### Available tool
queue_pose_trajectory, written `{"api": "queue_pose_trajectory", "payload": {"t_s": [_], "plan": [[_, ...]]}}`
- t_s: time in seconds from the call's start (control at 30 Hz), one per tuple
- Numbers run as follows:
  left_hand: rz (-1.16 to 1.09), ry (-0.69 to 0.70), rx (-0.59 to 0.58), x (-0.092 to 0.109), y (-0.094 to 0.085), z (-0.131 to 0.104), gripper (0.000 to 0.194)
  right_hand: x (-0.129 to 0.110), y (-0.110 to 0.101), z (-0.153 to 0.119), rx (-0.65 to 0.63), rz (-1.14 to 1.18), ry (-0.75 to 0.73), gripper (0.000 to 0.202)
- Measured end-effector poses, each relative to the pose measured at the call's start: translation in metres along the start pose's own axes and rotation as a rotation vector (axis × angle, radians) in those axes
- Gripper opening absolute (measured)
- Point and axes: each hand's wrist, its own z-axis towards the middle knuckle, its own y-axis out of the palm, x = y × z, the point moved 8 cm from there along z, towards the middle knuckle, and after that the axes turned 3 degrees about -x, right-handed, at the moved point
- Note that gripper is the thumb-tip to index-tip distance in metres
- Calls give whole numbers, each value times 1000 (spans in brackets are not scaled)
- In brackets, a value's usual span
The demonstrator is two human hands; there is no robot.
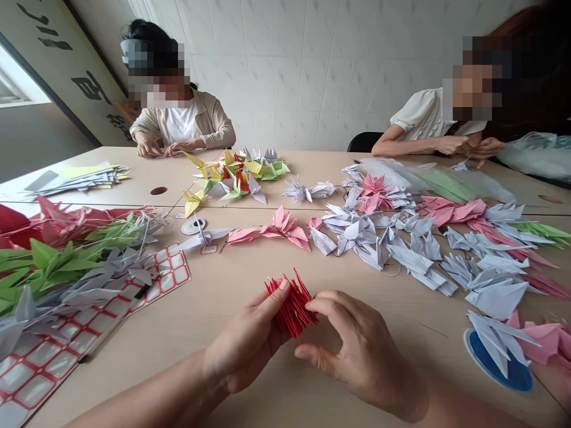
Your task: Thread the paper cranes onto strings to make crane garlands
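Observation:
A stack of red folded paper pieces (294, 306) stands above the table's near middle, its thin edges facing up. My left hand (250, 339) is wrapped round it from the left, the thumb resting on its top edge. From the right, my right hand (361, 345) touches the stack's right side with its fingertips, while its thumb is spread apart below and does not touch the paper. Beyond the hands lie pink folded paper cranes (283, 229) and a pale crane (205, 236) strung in a line.
Pale cranes (357, 232) spread across the right, near a blue spool (495, 362). Green cranes (49, 261) lie left on red-bordered label sheets (169, 276). Yellow and green cranes (236, 172) sit farther back. Two people (182, 122) (428, 119) sit opposite, their hands on the table (250, 273).

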Motion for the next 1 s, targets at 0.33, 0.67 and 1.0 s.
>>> {"api": "queue_pose_trajectory", "payload": {"t_s": [0.33,0.67,1.0], "plan": [[-13,-1,-55,2,4,1,30,4,-4,0,28,-14,36,19],[77,-23,-47,-13,10,-8,30,-4,-1,-1,44,-123,30,20],[174,1,-96,-9,11,-9,28,-6,0,0,-3,-64,-5,25]]}}
